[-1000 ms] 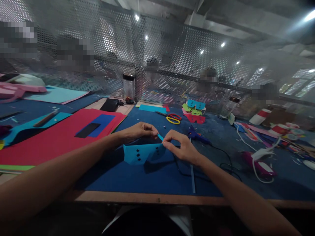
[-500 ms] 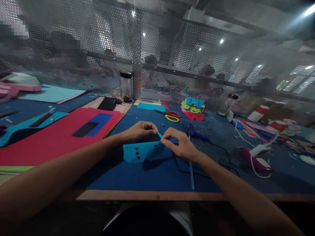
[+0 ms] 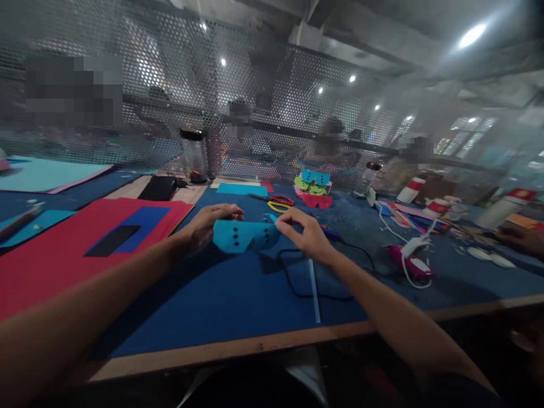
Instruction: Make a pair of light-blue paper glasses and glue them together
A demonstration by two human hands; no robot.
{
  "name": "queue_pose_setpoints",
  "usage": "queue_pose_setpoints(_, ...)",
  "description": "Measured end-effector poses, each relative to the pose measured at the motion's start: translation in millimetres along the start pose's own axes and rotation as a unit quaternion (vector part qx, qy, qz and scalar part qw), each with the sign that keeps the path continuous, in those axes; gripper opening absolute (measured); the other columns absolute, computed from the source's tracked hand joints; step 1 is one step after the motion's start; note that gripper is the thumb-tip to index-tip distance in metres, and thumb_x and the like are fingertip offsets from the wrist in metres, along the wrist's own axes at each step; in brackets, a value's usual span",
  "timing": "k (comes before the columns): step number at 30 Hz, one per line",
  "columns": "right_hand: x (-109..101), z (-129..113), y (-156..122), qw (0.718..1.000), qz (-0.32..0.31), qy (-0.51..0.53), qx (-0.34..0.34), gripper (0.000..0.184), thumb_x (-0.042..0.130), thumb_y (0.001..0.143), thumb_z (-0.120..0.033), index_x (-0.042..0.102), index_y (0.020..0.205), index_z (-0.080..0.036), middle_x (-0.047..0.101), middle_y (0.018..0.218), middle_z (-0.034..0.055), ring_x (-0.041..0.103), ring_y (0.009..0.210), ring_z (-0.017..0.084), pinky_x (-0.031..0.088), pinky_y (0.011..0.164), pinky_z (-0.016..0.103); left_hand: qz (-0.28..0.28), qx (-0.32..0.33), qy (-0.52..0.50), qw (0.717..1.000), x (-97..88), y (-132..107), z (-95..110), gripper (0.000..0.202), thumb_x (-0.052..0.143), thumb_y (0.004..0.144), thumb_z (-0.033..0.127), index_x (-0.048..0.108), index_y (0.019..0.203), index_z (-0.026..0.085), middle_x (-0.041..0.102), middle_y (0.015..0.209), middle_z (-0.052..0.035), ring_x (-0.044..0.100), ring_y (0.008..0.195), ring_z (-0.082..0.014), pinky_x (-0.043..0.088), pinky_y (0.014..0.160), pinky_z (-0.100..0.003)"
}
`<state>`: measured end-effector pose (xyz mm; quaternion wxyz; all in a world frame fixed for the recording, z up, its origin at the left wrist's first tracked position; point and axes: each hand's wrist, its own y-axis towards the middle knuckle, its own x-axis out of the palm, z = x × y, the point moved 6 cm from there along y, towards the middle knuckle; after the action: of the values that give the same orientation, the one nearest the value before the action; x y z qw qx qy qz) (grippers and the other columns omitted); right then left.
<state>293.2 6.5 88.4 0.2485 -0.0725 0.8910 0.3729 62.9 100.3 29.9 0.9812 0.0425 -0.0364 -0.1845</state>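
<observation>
A light-blue foam cut-out [image 3: 243, 236] with small dark dots is held up just above the blue table mat [image 3: 238, 294]. My left hand [image 3: 206, 224] grips its left end with curled fingers. My right hand [image 3: 304, 233] pinches its right end between thumb and fingers. A thin pale-blue strip [image 3: 314, 292] lies on the mat under my right wrist, beside a black cable [image 3: 293, 283].
Red and blue foam sheets [image 3: 85, 243] lie at the left. Red-and-yellow scissors [image 3: 278, 203] and a pile of coloured cut-outs [image 3: 314, 190] sit behind my hands. A magenta glue gun [image 3: 410, 265] lies at the right. Perforated metal screen [image 3: 255, 113] closes the back. Another person's hand [image 3: 516, 238] rests far right.
The view has swung left and tilted. Both hands have lifted the light-blue cut-out off the mat and turned it more level; my left hand shifted to its left end.
</observation>
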Motion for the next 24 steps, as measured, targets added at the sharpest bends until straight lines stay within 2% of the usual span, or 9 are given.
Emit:
queue_pose_setpoints(3,-36.2,18.2,16.9,0.996,0.062,-0.052,0.035,0.025,0.062,0.099,-0.044,0.07,0.093,-0.022,0.071,0.09,0.0021,0.065,0.084,0.018,0.053,0.081,0.032,0.037,-0.014,-0.039,0.998,-8.9,2.0,-1.7,0.044,0.081,0.079,0.058,0.078,0.094,0.017,0.078,0.093,-0.0108,0.07,0.082,-0.0244,0.056,0.078,-0.036)
queue_pose_setpoints(6,-82.9,40.9,42.2,0.981,0.117,-0.141,0.061,0.029,0.06,0.096,-0.048,0.071,0.092,-0.021,0.071,0.083,0.0016,0.065,0.08,0.019,0.053,0.08,0.032,0.059,-0.034,-0.064,0.996,-13.7,3.1,-5.3,0.041,0.077,0.084,0.055,0.078,0.092,0.015,0.078,0.096,-0.0119,0.069,0.081,-0.0216,0.056,0.078,-0.033)
queue_pose_setpoints(9,-127.4,66.6,68.6,0.967,0.152,-0.185,0.085,0.026,0.058,0.095,-0.042,0.071,0.094,-0.019,0.072,0.086,0.0033,0.066,0.083,0.02,0.052,0.084,0.033,0.052,-0.034,-0.061,0.996,-11.4,2.5,-6.7,0.039,0.075,0.087,0.053,0.078,0.093,0.014,0.078,0.097,-0.012,0.068,0.082,-0.0208,0.055,0.078,-0.031)
queue_pose_setpoints(12,-160.9,90.8,87.2,0.949,0.174,-0.234,0.12,0.024,0.055,0.096,-0.035,0.071,0.096,-0.017,0.074,0.09,0.0065,0.065,0.086,0.021,0.051,0.085,0.034,0.042,-0.028,-0.053,0.997,-6.8,0.9,-7.3,0.04,0.076,0.087,0.054,0.079,0.09,0.014,0.078,0.094,-0.0115,0.069,0.083,-0.0218,0.055,0.079,-0.032)
queue_pose_setpoints(15,-178.5,111.6,97.7,0.933,0.171,-0.277,0.152,0.021,0.057,0.094,-0.029,0.073,0.094,-0.015,0.075,0.095,0.0093,0.066,0.089,0.022,0.05,0.089,0.035,0.037,-0.028,-0.04,0.998,-3.9,0.2,-8.3,0.044,0.079,0.083,0.057,0.079,0.088,0.014,0.078,0.091,-0.0115,0.069,0.082,-0.0225,0.055,0.08,-0.033)
queue_pose_setpoints(19,-186.5,138.3,106.3,0.917,0.15,-0.317,0.188,0.02,0.057,0.099,-0.025,0.074,0.098,-0.014,0.076,0.102,0.011,0.067,0.098,0.023,0.051,0.095,0.037,0.035,-0.023,-0.031,0.999,-3.9,0.7,-9.8,0.046,0.079,0.082,0.058,0.079,0.089,0.013,0.077,0.091,-0.0129,0.07,0.085,-0.0247,0.055,0.082,-0.035)
queue_pose_setpoints(22,-189.7,158.2,113.2,0.907,0.133,-0.338,0.212,0.023,0.062,0.103,-0.032,0.071,0.116,-0.015,0.073,0.119,0.0101,0.069,0.106,0.023,0.056,0.097,0.043,0.035,-0.023,-0.031,0.999,-4.7,0.6,-11.0,0.047,0.079,0.082,0.059,0.079,0.09,0.013,0.077,0.092,-0.0129,0.07,0.087,-0.0259,0.055,0.083,-0.035)
queue_pose_setpoints(24,-192.4,170.5,117.8,0.902,0.124,-0.347,0.225,0.033,0.066,0.103,-0.038,0.066,0.129,-0.018,0.068,0.13,0.0101,0.068,0.111,0.024,0.059,0.095,0.046,0.032,-0.032,-0.028,0.999,-4.6,0.0,-12.1,0.048,0.079,0.08,0.061,0.08,0.088,0.014,0.077,0.091,-0.0125,0.07,0.086,-0.0255,0.055,0.083,-0.034)
